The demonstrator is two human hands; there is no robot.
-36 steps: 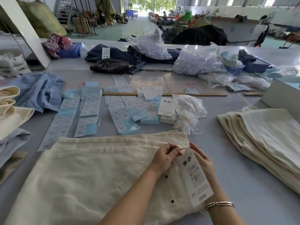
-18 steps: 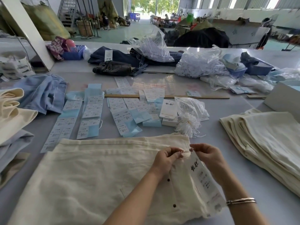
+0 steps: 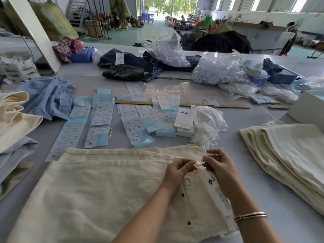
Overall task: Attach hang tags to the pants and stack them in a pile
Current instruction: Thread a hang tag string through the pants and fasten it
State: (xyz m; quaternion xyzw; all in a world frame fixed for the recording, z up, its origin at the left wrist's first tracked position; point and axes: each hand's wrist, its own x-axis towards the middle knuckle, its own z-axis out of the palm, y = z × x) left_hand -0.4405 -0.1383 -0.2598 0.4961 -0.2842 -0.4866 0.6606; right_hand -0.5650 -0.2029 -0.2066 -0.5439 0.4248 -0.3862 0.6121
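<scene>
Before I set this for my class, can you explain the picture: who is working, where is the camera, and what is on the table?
There is no machine: a person works bare-handed, filmed by a camera worn on their head, looking down. The left hand and right hand pinch a white string at the waistband of cream pants, with a hang tag under the right hand. Behind lie label sheets, and at the right a pile of folded cream pants on the grey table.

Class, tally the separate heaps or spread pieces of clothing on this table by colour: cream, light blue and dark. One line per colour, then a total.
Cream: 3, the pants being tagged, the folded stack on the right, the pile on the left
Light blue: 2, and
Dark: 2, and
Total: 7
</scene>
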